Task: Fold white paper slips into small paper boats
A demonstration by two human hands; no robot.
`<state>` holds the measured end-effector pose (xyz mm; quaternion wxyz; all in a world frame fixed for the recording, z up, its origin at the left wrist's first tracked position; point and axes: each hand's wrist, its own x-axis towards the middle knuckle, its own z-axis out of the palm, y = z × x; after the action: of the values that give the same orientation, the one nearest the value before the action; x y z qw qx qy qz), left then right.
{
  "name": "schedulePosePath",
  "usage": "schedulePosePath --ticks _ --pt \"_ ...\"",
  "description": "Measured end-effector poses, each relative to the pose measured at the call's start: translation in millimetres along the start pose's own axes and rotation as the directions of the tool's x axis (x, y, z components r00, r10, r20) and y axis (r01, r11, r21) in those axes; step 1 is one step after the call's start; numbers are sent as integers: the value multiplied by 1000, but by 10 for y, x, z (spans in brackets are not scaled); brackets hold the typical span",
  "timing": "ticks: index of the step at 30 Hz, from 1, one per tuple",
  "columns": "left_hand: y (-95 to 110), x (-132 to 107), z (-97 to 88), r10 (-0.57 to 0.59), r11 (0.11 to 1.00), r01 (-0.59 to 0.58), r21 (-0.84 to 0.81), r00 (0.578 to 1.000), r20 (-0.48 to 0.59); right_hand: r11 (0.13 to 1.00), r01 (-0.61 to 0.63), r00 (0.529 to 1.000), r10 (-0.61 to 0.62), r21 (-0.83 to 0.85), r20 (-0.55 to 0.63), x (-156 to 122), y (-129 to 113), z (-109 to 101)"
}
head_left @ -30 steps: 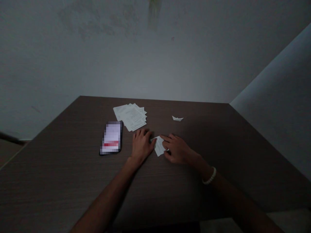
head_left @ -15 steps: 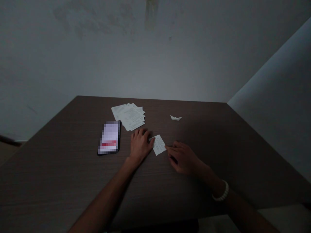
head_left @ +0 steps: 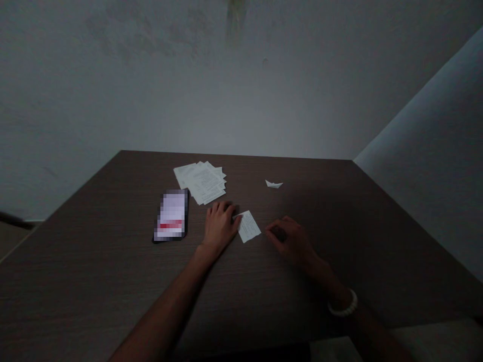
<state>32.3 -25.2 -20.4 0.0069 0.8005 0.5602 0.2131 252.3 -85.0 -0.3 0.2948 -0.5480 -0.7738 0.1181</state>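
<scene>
A small folded sheet of printed white paper point(head_left: 248, 227) lies on the brown table between my hands. My left hand point(head_left: 219, 226) rests flat on the tabletop with its fingers spread, its thumb on the paper's left corner. Just right of the paper, and apart from it, is my right hand point(head_left: 290, 239), its thumb and forefinger brought together in a pinch. I see nothing between those fingertips. A white bracelet point(head_left: 344, 307) circles the right wrist. Farther back stands a small folded paper boat point(head_left: 273, 185).
Several printed sheets point(head_left: 204, 183) lie fanned out toward the back left. A phone point(head_left: 171, 215) with a lit, blurred screen is left of my left hand. The wooden table point(head_left: 113, 281) meets a stained wall point(head_left: 226, 100) at its far edge.
My right hand has let go of the paper's right corner and drawn slightly right, its fingers curling into a pinch. My left hand still holds its place on the paper.
</scene>
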Motion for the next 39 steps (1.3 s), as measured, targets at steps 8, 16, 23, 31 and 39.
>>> schedulePosePath --ticks 8,16,23,31,39 --pt "-33 2 3 19 1000 -19 -3 1000 8 999 47 996 -48 21 81 381 61 157" --pt "-16 7 -17 11 1000 -10 -12 1000 15 986 90 974 -57 -143 220 519 84 194" --pt "-43 -34 -15 91 993 -88 -74 995 39 965 99 957 -25 -242 289 604 -13 142" --pt "-66 -37 3 172 970 -160 -183 984 51 978 85 953 -25 -190 301 611 30 195" --pt "-74 -20 14 261 936 -237 -262 963 63 999 40 982 -41 9 187 517 75 264"
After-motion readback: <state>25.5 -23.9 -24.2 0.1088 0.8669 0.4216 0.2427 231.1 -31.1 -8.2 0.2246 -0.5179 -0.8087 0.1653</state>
